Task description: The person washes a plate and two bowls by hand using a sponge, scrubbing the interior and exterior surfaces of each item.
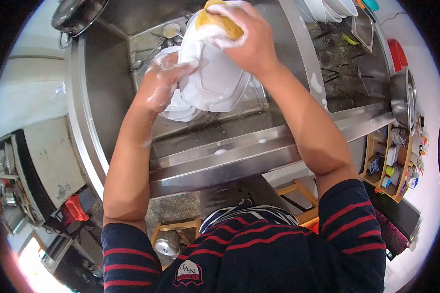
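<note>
Over the sink, my left hand (162, 82), covered in suds, grips the left edge of a white dish (217, 80), its thumb lying on the surface. The dish is tilted, with foam on its upper left part. My right hand (252, 36) presses a yellow sponge (221, 24) against the dish's upper edge, its fingers soapy. Below and partly behind the dish, a stack of white dishes (181, 110) rests in the sink basin. Spoons (138, 64) and a small pale cup (171, 31) lie farther back on the left.
The steel sink's front rim (225, 152) runs below my forearms. A dark pot (78, 14) stands at the upper left. White bowls (327, 10), a metal tray (363, 29) and scattered dark utensils (331, 75) occupy the right. A steel bowl (402, 97) is at the far right.
</note>
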Demonstrator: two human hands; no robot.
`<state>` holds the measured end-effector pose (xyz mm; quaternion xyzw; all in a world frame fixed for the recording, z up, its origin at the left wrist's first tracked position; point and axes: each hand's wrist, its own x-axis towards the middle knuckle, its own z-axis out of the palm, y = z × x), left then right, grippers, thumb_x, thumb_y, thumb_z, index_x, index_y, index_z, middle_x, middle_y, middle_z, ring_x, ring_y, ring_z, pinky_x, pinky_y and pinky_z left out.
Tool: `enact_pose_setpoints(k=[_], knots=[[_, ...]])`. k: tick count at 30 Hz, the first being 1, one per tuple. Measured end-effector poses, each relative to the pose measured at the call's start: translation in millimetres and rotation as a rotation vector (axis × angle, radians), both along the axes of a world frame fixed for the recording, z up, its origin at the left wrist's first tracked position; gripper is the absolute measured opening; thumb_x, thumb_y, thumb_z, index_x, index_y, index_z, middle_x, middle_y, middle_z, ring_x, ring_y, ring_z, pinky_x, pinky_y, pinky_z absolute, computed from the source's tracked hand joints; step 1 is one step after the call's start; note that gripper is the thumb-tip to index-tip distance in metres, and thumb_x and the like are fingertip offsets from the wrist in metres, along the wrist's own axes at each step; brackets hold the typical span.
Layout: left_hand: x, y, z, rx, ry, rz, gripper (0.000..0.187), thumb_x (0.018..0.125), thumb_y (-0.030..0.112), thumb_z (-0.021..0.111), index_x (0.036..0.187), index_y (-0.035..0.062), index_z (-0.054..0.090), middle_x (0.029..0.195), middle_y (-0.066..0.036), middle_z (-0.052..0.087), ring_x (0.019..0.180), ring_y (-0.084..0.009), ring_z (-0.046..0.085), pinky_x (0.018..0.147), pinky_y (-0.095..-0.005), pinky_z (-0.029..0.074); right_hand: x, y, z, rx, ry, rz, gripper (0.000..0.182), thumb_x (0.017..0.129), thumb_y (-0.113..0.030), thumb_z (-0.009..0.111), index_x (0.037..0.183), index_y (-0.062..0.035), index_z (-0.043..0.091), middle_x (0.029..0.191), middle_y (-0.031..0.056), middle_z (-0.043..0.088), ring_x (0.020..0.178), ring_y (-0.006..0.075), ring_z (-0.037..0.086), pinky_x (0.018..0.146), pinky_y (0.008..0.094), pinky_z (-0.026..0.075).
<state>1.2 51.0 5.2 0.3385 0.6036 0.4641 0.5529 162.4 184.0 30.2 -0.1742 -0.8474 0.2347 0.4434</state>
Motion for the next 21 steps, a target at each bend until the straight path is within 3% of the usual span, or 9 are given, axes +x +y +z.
enact_pose_setpoints(k=[2,4,5,7,8,11,13,17,21], knots=[[1,-4,2,-0.029,-0.032,-0.004,0.045,0.084,0.027,0.063,0.112,-0.0078,0.059,0.108,-0.013,0.062,0.095,-0.0208,0.061,0.085,-0.0309,0.047,0,11,-8,0.012,0.003,-0.120,0.042,0.067,-0.009,0.071,0.108,-0.0056,0.061,0.104,0.0159,0.061,0.100,0.0359,0.058,0.085,0.0414,0.047],[6,-10,4,0.232,0.052,-0.005,0.038,0.080,0.024,0.067,0.106,-0.0043,0.064,0.091,-0.009,0.066,0.078,-0.0162,0.059,0.074,-0.0291,0.047,6,19,-14,-0.035,-0.055,-0.330,0.042,0.067,-0.008,0.072,0.108,-0.0055,0.062,0.104,0.0156,0.061,0.101,0.0357,0.058,0.085,0.0414,0.047],[7,-10,5,0.233,0.050,-0.005,0.038,0.080,0.024,0.067,0.106,-0.0043,0.064,0.091,-0.009,0.066,0.078,-0.0162,0.059,0.074,-0.0291,0.047,8,18,-15,-0.033,-0.057,-0.330,0.042,0.067,-0.008,0.072,0.108,-0.0055,0.062,0.104,0.0156,0.061,0.101,0.0357,0.058,0.085,0.0414,0.047],[7,-8,8,0.169,0.213,-0.116,0.075,0.082,0.058,0.052,0.108,-0.0118,0.060,0.113,-0.020,0.059,0.104,-0.0298,0.059,0.094,-0.0366,0.042,10,19,-17,-0.047,-0.044,-0.255,0.042,0.067,-0.006,0.071,0.108,-0.0051,0.061,0.106,0.0158,0.061,0.101,0.0359,0.058,0.086,0.0407,0.047],[4,-10,7,0.168,0.215,-0.114,0.075,0.082,0.058,0.052,0.108,-0.0118,0.060,0.113,-0.020,0.059,0.104,-0.0298,0.059,0.094,-0.0366,0.042,7,12,-10,-0.046,0.011,-0.173,0.042,0.067,-0.005,0.070,0.108,-0.0049,0.061,0.106,0.0162,0.061,0.101,0.0359,0.058,0.086,0.0399,0.047],[-2,-10,2,0.214,0.328,-0.100,0.063,0.084,0.046,0.059,0.112,-0.0105,0.059,0.112,-0.019,0.061,0.102,-0.0286,0.061,0.091,-0.0354,0.045,3,11,-10,-0.045,-0.025,-0.273,0.043,0.067,-0.004,0.069,0.109,-0.0048,0.061,0.105,0.0169,0.061,0.100,0.0362,0.059,0.085,0.0396,0.047],[0,-2,7,0.044,-0.151,0.136,0.038,0.079,0.018,0.068,0.108,-0.0064,0.061,0.093,-0.011,0.066,0.081,-0.0172,0.062,0.074,-0.0280,0.048,7,21,-24,-0.101,0.034,-0.249,0.043,0.067,-0.005,0.069,0.109,-0.0050,0.061,0.102,0.0174,0.062,0.098,0.0366,0.059,0.084,0.0397,0.047],[-7,0,6,0.059,-0.282,0.237,0.044,0.078,0.015,0.069,0.113,-0.0086,0.057,0.098,-0.012,0.065,0.082,-0.0196,0.064,0.077,-0.0292,0.050,11,16,-21,-0.234,-0.159,-0.296,0.041,0.067,-0.007,0.069,0.108,-0.0045,0.063,0.102,0.0180,0.063,0.098,0.0362,0.060,0.085,0.0391,0.047],[-24,-1,-3,0.033,-0.155,0.329,0.039,0.080,0.016,0.067,0.109,-0.0085,0.059,0.096,-0.012,0.066,0.081,-0.0200,0.064,0.075,-0.0296,0.050,10,7,-26,-0.255,-0.227,-0.208,0.037,0.067,-0.010,0.071,0.103,-0.0041,0.065,0.102,0.0186,0.063,0.098,0.0359,0.060,0.085,0.0386,0.048]])
